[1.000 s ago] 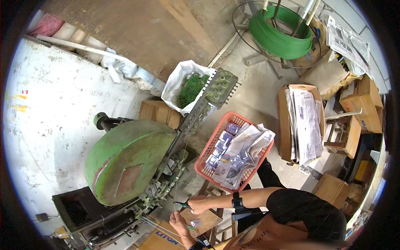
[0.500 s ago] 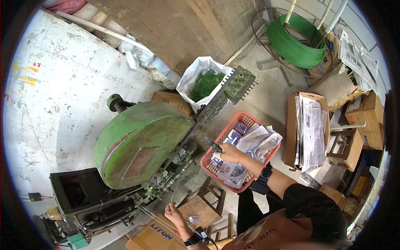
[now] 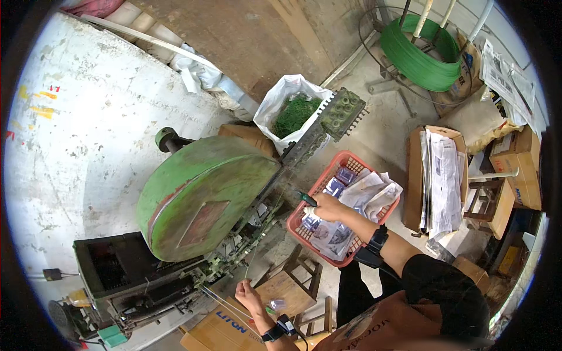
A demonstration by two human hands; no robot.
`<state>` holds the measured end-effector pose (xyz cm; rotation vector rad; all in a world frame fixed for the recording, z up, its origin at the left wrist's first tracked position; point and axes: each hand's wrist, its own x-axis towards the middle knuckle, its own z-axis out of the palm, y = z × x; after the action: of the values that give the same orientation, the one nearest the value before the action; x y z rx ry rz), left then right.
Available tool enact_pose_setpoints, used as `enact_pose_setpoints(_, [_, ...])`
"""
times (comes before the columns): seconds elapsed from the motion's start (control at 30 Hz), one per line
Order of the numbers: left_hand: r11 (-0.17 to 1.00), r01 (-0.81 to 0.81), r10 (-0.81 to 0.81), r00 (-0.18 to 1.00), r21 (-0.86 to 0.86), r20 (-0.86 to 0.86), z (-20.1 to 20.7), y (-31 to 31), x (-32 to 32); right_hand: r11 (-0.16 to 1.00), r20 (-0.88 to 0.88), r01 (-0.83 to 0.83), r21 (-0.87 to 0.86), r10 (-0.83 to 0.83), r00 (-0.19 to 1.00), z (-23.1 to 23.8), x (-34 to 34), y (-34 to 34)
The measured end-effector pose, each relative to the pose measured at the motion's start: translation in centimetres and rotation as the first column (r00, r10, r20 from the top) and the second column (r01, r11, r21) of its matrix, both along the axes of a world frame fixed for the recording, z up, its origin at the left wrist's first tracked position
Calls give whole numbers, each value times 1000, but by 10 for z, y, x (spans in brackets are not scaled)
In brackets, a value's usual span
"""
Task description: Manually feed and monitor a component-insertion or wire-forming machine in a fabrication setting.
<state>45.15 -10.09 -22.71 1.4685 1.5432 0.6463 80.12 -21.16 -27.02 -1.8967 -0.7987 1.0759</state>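
My left hand (image 3: 249, 295) is closed, its fingertips pinching a thin green wire (image 3: 253, 257) that rises toward the machine. My right hand (image 3: 328, 209), also closed, grips a slim tool with a dark green handle (image 3: 306, 199); its tip points at the machine, and its exact kind is unclear. Below that hand is a red plastic basket (image 3: 345, 156) holding paper sheets (image 3: 374, 190) and small blue-and-clear packs (image 3: 335, 187). The machine, with a large rounded green cover (image 3: 193, 193), stands to the left, its row of metal parts (image 3: 234, 257) running beside both hands.
A wooden stool (image 3: 284, 292) with a small clear pack on it stands beside my left hand. Behind the machine is a white sack (image 3: 269, 105) of green wire scraps. A green wire coil (image 3: 418, 64) and a carton of papers (image 3: 414, 187) lie right; another carton (image 3: 219, 330) sits below.
The whole view has shifted slightly to the right. The left hand keeps its pinch on the wire, and the right hand keeps the green-handled tool above the basket.
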Motion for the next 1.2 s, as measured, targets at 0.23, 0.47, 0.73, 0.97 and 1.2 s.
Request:
enact_pose_setpoints(0.23, [998, -41, 43, 998, -57, 40, 13, -4, 12, 997, -116, -4, -81, -5, 993, 21, 0, 4])
enact_pose_setpoints(0.47, [999, -12, 13, 1000, -38, 14, 3, 5, 1, 999, -70, 30, -26, -32, 997, 9, -15, 4])
enact_pose_setpoints(0.73, [996, 30, -30, 1000, -80, 8, 15, 4, 6, 997, -25, 71, 15, -70, 997, 16, -18, 19])
enact_pose_setpoints(0.97, [964, 236, -250, 960, -121, -123, 38, -17, -30, 997, -266, 10, 80, 11, 964, -29, -32, 1])
enact_pose_setpoints(1.2, [940, 96, -40, 984, -327, 172, 106, -118, 92, 961, -279, -273, -37, 253, 926, -82, -20, -116])
